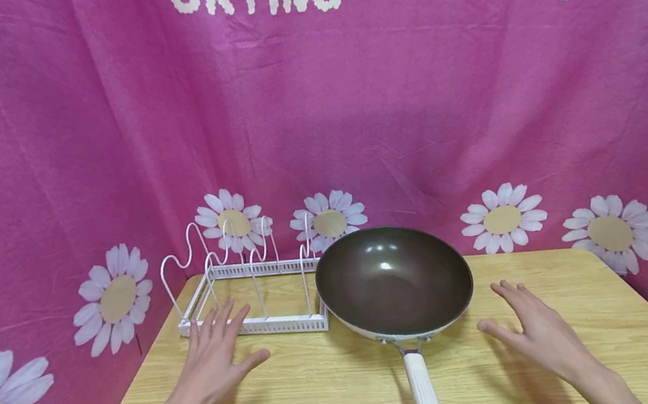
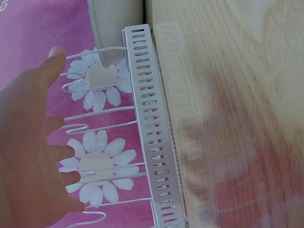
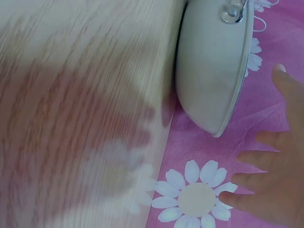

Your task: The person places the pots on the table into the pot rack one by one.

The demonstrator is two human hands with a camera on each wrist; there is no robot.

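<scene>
A deep frying pan (image 1: pixel 395 282) with a dark inside and a white handle (image 1: pixel 424 393) sits on the table, its handle toward me. To its left stands a white wire rack (image 1: pixel 292 323) with a slotted frame and several upright wire dividers. My left hand (image 1: pixel 212 362) hovers in front of the rack with fingers spread, holding nothing. In the left wrist view the rack's slotted side (image 2: pixel 151 118) runs beyond those fingers. On the pan's right, my right hand (image 1: pixel 538 330) is held apart from it, fingers extended. The pan's pale outer wall (image 3: pixel 209 71) shows in the right wrist view.
The wooden table (image 1: pixel 303 400) reaches back to a pink cloth (image 1: pixel 399 114) printed with white daisies and lettering. That cloth hangs behind and on both sides. The pan's rim stands close to the rack's right end.
</scene>
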